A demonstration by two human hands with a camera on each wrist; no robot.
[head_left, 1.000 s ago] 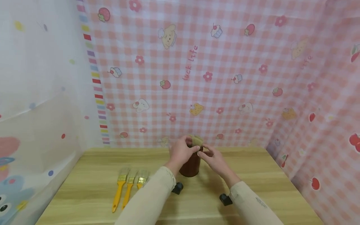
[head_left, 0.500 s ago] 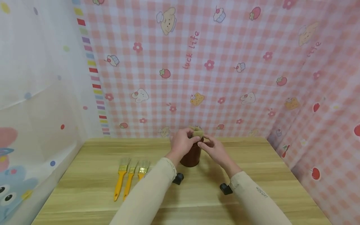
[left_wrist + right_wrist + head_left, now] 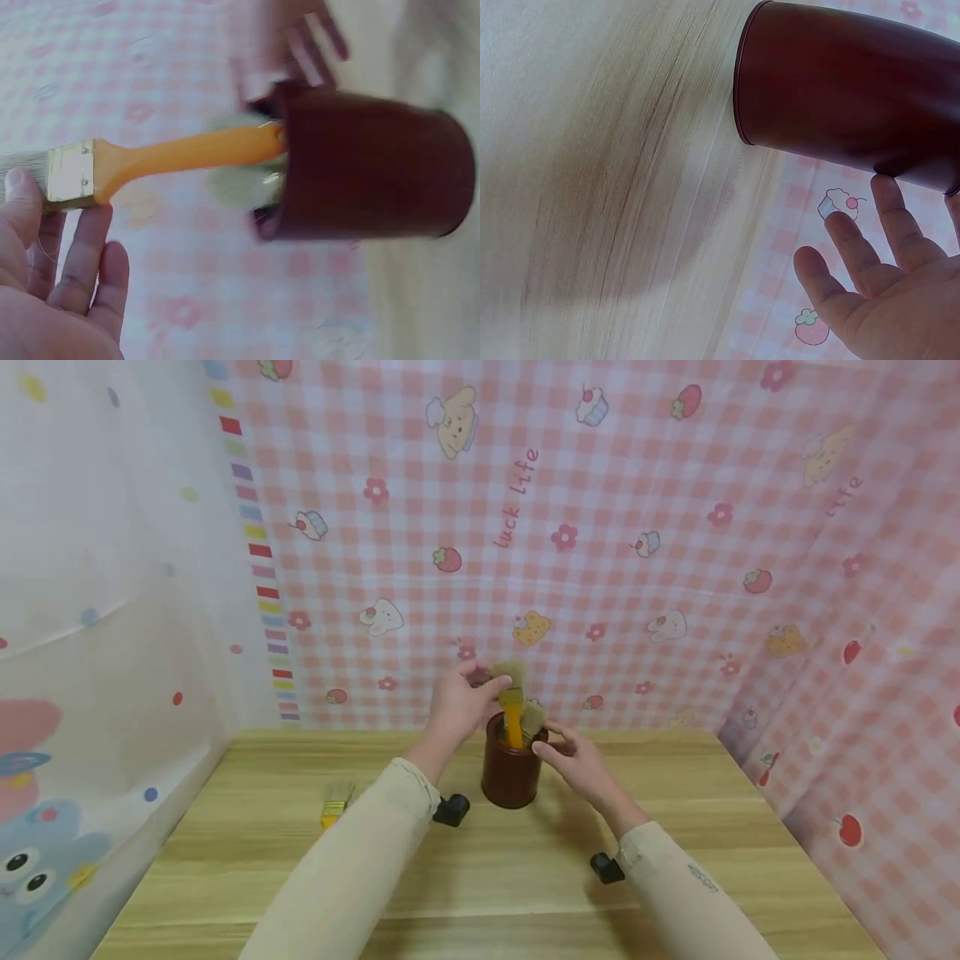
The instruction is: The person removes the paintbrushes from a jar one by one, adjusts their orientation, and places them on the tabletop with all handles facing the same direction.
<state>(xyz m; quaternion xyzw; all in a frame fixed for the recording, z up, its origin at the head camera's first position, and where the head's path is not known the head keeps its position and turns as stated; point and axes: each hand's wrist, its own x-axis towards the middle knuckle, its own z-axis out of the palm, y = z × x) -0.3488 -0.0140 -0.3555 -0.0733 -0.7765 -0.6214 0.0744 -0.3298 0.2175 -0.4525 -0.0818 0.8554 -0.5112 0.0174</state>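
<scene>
A dark red-brown cylindrical cup [image 3: 512, 772] stands upright on the table. My left hand [image 3: 459, 700] pinches a paintbrush [image 3: 180, 154] near its metal band and bristles, thumb on one side and fingers on the other. The brush points bristles up, its orange handle running down to the cup's mouth. Pale bristles of another paintbrush [image 3: 534, 718] stick out of the cup beside it. My right hand [image 3: 583, 767] touches the cup's right side near the rim with thumb and fingertips, its fingers fairly straight and spread in the right wrist view. Its thumb is hidden there.
A yellow-handled paintbrush [image 3: 333, 812] lies on the wooden table [image 3: 525, 893] at left, partly covered by my left sleeve. A black wrist device [image 3: 452, 810] sits by each wrist. A pink checked cloth [image 3: 420, 585] hangs close behind the cup.
My left hand has risen and shifted left from the cup's rim, bringing the pinched brush's orange handle into sight. My right hand stays at the cup. The sleeve now hides more loose brushes.
</scene>
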